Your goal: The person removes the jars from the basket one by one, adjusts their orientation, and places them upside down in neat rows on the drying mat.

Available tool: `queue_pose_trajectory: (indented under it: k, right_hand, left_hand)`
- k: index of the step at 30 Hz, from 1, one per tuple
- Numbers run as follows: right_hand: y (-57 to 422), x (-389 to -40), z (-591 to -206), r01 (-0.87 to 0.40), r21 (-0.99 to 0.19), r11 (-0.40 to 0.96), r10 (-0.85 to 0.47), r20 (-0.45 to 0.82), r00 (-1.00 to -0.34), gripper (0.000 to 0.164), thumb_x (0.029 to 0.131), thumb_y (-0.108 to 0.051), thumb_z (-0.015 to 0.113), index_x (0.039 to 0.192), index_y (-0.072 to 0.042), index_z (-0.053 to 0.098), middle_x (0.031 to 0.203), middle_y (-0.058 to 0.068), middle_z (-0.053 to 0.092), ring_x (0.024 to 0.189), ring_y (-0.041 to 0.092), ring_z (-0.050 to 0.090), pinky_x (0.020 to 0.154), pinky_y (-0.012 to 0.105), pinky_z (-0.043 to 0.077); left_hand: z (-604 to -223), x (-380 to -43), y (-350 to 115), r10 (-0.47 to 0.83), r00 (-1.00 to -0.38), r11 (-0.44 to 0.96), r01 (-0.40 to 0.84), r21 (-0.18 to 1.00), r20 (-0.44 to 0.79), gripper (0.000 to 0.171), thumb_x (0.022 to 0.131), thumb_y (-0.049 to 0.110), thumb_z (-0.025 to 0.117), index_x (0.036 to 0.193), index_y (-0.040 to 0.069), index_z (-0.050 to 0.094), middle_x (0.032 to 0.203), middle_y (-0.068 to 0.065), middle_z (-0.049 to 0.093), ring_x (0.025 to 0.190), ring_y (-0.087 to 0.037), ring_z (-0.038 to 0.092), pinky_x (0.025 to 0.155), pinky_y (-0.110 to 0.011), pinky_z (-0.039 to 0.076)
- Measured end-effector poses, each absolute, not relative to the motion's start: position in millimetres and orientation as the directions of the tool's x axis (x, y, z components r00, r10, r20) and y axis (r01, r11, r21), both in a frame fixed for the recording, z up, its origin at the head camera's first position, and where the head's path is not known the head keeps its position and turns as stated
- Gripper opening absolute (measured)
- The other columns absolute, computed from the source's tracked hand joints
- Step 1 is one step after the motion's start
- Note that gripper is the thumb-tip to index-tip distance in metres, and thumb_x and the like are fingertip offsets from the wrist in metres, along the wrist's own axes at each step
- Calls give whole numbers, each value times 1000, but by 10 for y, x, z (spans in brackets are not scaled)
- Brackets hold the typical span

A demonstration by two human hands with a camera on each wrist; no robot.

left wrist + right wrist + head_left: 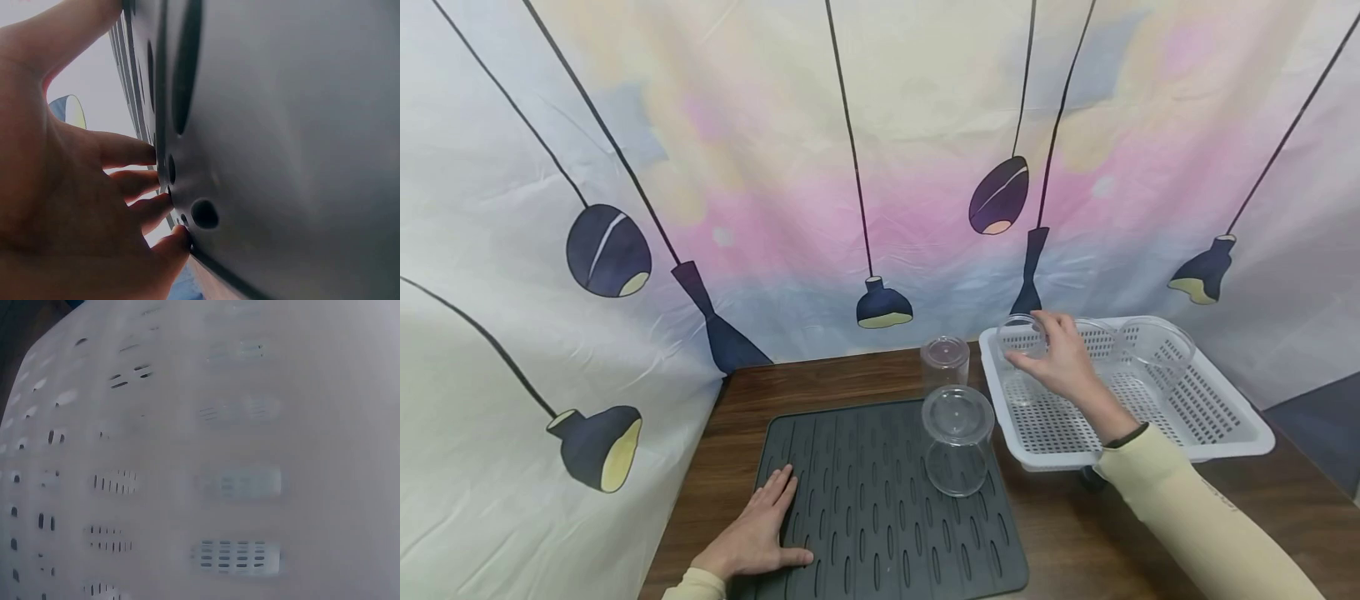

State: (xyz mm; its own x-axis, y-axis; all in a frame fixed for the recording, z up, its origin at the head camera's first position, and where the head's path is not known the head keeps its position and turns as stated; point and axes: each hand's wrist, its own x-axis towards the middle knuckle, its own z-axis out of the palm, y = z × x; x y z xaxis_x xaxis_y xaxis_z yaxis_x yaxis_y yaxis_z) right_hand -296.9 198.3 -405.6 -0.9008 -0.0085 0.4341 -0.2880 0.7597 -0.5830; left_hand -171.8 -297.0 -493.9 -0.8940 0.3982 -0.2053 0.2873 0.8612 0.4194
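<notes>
My right hand (1062, 360) grips a clear cup (1019, 340) at the left side of the white perforated basket (1150, 455). Two more clear containers lie in that basket, one a wide round one (1159, 348) toward the back right; their exact shapes are hard to make out. On the dark grey ribbed mat (865, 500), my left hand (754, 527) rests at the left edge with fingers straight and spread. From the left wrist, the palm (75, 181) and fingertips touching the mat (287, 150) show. The right wrist view has only basket wall (169, 456), no hand.
A large clear cup (957, 450) stands upside down on the mat's right side. Behind it, a smaller clear cup (945, 367) stands near the mat's far right corner. All sits on a brown wooden table (1105, 533), with a lamp-patterned cloth (790, 217) hanging behind.
</notes>
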Motion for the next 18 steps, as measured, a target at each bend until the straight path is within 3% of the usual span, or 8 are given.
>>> queue_pose_trajectory:
  k: [5,12,18]
  right_hand:
    - [1985,-2985,-4084,-277,-589,760,-15,410,-912,86,80,-34,79,145,1,36,134,28,46,108,42,52,86,57,47]
    - [1990,-3019,-4098,-156,-614,774,-34,205,-978,95,79,-49,77,147,-1,31,132,28,51,112,44,54,85,57,47]
    - [2015,-3057,-4178,-125,-619,776,-59,127,-990,92,76,-45,81,143,-1,35,130,29,52,116,46,53,90,58,47]
  left_hand:
    - [-4933,-1727,-2963,397,-895,860,285,423,-204,117,72,66,74,150,-8,26,161,-25,11,147,-46,8,113,-65,16]
    - [-4947,-1729,-2964,391,-897,865,282,416,-204,118,72,67,73,151,-7,25,161,-25,10,147,-46,8,114,-65,16]
    - [-4953,-1739,-2957,390,-897,866,281,413,-207,118,72,67,73,151,-7,25,161,-25,10,148,-46,8,114,-64,16]
